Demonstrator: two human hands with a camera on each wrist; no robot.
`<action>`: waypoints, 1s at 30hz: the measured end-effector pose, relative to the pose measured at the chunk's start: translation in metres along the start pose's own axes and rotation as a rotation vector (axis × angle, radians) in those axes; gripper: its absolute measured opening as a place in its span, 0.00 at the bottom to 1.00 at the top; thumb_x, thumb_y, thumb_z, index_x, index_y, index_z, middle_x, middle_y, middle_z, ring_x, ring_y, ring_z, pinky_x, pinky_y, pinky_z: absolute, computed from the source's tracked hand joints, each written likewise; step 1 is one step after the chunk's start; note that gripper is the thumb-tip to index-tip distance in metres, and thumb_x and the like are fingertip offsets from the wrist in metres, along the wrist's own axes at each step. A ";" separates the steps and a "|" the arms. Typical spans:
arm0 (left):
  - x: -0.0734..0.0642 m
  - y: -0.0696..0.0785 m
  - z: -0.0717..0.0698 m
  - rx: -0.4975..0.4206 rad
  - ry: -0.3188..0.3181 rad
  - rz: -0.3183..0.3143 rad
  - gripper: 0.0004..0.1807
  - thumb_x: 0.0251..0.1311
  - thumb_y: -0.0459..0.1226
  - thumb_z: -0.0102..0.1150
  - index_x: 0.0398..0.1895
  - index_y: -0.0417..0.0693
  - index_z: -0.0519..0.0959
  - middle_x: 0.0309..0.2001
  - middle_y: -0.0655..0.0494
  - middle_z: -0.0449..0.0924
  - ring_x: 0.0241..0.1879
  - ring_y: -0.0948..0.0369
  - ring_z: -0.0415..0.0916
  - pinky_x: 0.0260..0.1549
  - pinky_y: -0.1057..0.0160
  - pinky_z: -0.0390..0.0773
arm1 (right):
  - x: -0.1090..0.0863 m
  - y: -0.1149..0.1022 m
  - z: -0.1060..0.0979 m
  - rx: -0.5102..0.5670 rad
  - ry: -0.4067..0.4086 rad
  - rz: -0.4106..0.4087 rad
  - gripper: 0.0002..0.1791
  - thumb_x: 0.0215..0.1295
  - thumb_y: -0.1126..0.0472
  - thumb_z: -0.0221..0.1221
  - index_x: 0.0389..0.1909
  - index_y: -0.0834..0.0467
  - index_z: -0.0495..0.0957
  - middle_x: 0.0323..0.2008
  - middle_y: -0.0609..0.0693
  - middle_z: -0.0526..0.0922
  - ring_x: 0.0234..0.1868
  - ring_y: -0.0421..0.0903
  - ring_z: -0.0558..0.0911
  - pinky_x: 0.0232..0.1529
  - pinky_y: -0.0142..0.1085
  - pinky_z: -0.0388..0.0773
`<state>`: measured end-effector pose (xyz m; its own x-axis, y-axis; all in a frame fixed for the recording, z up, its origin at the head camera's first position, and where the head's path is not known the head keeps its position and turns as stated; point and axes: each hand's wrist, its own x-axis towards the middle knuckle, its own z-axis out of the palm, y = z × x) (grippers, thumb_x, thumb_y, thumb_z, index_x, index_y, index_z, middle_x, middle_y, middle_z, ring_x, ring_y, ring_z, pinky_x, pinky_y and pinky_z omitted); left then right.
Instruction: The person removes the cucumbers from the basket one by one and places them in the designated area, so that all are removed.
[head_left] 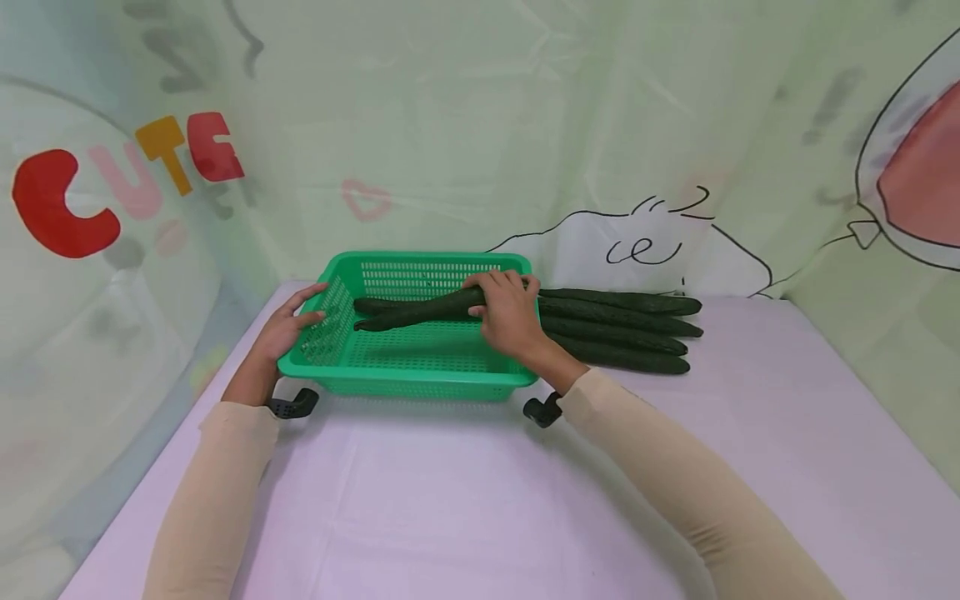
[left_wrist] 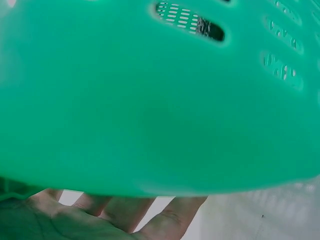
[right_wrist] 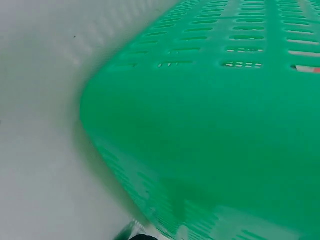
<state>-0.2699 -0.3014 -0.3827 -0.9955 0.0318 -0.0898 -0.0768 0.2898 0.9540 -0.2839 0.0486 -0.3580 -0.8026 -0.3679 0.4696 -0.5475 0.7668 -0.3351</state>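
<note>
On the lilac table (head_left: 465,492), the green slotted basket (head_left: 420,367) at frame centre could skid since the left hand (head_left: 288,329) only rests spread, straight fingers on its left rim, while the right hand (head_left: 510,317), fingers curled over a cucumber (head_left: 420,312) in the basket, might snag the wall.

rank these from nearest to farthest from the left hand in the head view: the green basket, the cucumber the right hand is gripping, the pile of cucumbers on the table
1. The green basket: the left hand rests against its left wall.
2. The cucumber gripped by the right hand: lying in the basket, its tip pointing toward the left hand.
3. The pile of cucumbers: on the table beyond the basket's right side.
</note>
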 end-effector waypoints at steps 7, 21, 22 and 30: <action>0.002 -0.002 -0.002 -0.011 0.004 0.001 0.32 0.75 0.38 0.45 0.79 0.60 0.51 0.81 0.52 0.38 0.71 0.45 0.54 0.51 0.62 0.70 | 0.002 0.000 -0.004 0.101 0.021 0.073 0.16 0.69 0.62 0.59 0.56 0.54 0.77 0.54 0.54 0.79 0.60 0.58 0.70 0.65 0.61 0.48; 0.002 0.003 0.004 -0.010 -0.003 -0.005 0.32 0.75 0.37 0.44 0.79 0.57 0.50 0.81 0.50 0.35 0.75 0.42 0.47 0.61 0.50 0.64 | -0.022 0.008 -0.038 0.163 0.038 0.111 0.19 0.67 0.60 0.60 0.59 0.58 0.76 0.56 0.56 0.79 0.56 0.60 0.71 0.62 0.61 0.49; 0.002 0.001 0.004 -0.002 0.000 -0.004 0.32 0.75 0.37 0.44 0.79 0.57 0.51 0.81 0.50 0.35 0.75 0.42 0.47 0.61 0.50 0.64 | -0.025 0.010 -0.043 0.162 0.040 0.111 0.19 0.67 0.61 0.60 0.58 0.59 0.75 0.55 0.57 0.80 0.55 0.60 0.71 0.62 0.61 0.49; -0.001 -0.001 0.000 -0.018 -0.014 -0.009 0.32 0.75 0.38 0.44 0.79 0.61 0.50 0.80 0.48 0.39 0.73 0.43 0.53 0.50 0.62 0.71 | -0.059 0.029 -0.079 0.135 0.037 0.154 0.19 0.67 0.64 0.61 0.57 0.63 0.74 0.54 0.61 0.79 0.53 0.61 0.71 0.57 0.60 0.50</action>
<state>-0.2689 -0.3013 -0.3836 -0.9939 0.0428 -0.1020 -0.0866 0.2727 0.9582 -0.2335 0.1344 -0.3308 -0.8715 -0.2300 0.4331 -0.4475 0.7343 -0.5104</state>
